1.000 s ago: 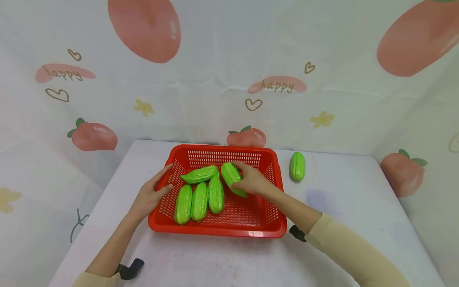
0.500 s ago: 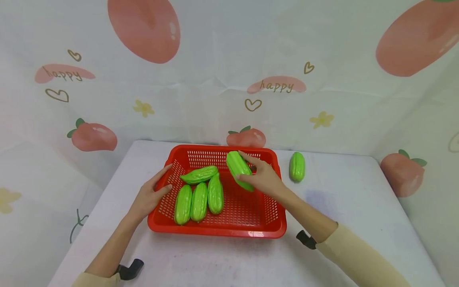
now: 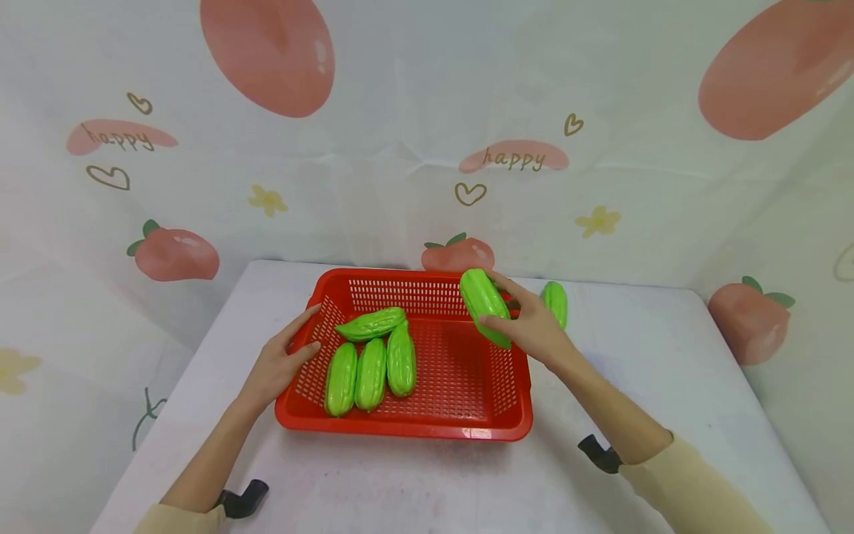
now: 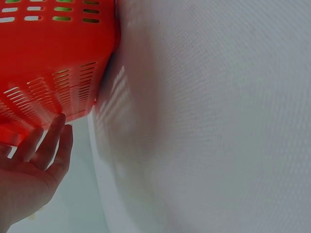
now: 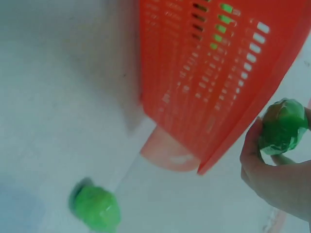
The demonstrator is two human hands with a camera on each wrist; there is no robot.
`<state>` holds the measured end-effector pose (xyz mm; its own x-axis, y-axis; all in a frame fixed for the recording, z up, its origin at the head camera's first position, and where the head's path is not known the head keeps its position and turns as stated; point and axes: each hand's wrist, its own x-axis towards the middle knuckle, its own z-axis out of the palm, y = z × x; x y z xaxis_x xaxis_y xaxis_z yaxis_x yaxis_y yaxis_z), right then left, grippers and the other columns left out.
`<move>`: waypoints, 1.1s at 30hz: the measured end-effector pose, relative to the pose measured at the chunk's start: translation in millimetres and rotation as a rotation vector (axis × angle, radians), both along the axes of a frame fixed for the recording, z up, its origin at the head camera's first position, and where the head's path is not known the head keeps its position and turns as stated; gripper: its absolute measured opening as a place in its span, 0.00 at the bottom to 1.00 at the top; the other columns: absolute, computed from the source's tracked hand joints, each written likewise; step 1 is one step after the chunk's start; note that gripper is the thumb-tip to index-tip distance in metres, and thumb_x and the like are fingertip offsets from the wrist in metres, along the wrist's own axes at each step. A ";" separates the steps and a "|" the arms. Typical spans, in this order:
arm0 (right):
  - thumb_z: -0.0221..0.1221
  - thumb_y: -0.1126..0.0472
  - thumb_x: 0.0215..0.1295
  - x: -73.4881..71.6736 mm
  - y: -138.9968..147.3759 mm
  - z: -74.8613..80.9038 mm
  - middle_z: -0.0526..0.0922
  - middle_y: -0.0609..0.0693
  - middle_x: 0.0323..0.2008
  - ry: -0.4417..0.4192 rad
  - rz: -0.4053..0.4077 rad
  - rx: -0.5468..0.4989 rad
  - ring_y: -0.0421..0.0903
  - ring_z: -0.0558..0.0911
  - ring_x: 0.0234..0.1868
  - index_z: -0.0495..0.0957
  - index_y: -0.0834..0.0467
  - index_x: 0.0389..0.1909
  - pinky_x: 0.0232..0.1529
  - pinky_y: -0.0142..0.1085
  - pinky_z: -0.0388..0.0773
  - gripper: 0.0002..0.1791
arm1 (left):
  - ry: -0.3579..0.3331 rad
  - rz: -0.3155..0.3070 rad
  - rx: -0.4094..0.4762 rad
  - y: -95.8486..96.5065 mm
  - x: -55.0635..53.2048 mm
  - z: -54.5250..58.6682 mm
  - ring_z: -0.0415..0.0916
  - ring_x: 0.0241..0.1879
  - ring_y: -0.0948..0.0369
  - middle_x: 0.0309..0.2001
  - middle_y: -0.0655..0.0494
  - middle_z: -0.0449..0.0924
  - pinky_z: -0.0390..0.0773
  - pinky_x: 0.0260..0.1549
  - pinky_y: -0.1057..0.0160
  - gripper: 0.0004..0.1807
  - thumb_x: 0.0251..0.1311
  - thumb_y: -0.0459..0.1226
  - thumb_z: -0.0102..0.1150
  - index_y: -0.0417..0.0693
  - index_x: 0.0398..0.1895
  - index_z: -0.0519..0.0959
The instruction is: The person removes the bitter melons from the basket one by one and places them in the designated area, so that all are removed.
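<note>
My right hand (image 3: 537, 326) grips a bright green bitter melon (image 3: 482, 298) between thumb and fingers. It is raised over the right back part of a red plastic basket (image 3: 407, 428). In the right wrist view, that melon's end (image 5: 283, 126) shows dark green beyond the basket's rim. My left hand (image 3: 275, 367) is at the basket's left side, and in the left wrist view its nearly straight fingers (image 4: 46, 150) rest against the slotted wall. Several more bitter melons (image 3: 371, 374) lie in the basket's left half, one crosswise behind the others.
Another bitter melon (image 3: 555, 300) lies on the white table (image 3: 667, 371) to the right of the basket, partly hidden behind my right hand. A patterned cloth (image 3: 387, 185) hangs behind the table's back edge.
My right hand has lifted the bitter melon from inside the basket and carried it up and right toward the right rim. The left hand and the other melons have stayed put.
</note>
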<state>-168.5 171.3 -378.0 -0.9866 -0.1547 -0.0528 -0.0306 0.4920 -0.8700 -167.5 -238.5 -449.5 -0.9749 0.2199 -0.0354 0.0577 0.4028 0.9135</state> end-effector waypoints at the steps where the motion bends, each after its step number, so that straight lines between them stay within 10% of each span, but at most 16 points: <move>1: 0.66 0.52 0.62 0.8 3.7 -0.3 0.72 0.54 0.62 -0.012 -0.010 0.000 0.56 0.75 0.54 0.60 0.40 0.76 0.41 0.40 0.81 0.41 | 0.001 0.001 -0.001 -0.3 0.3 -0.3 0.75 0.50 0.42 0.72 0.39 0.59 0.86 0.37 0.57 0.34 0.72 0.36 0.51 0.63 0.78 0.56; 25: 0.63 0.47 0.66 12.8 86.3 -7.8 0.66 0.57 0.71 0.038 -0.188 0.111 0.60 0.74 0.62 0.54 0.42 0.78 0.43 0.37 0.76 0.42 | 0.011 0.015 -0.012 1.1 0.7 0.6 0.75 0.52 0.42 0.72 0.40 0.60 0.85 0.37 0.58 0.34 0.72 0.36 0.51 0.65 0.78 0.56; 33: 0.62 0.47 0.67 2.4 112.1 -18.8 0.66 0.60 0.70 0.099 -0.233 0.162 0.64 0.73 0.63 0.54 0.45 0.78 0.36 0.21 0.74 0.42 | -0.003 0.016 0.002 1.5 -1.2 -0.9 0.76 0.52 0.42 0.72 0.40 0.60 0.86 0.37 0.58 0.34 0.72 0.37 0.51 0.65 0.78 0.56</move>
<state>-166.1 283.4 -396.8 -0.9961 0.0788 0.0398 0.0186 0.6276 -0.7783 -168.8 -237.0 -450.4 -0.9782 0.2039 -0.0382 0.0480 0.4017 0.9145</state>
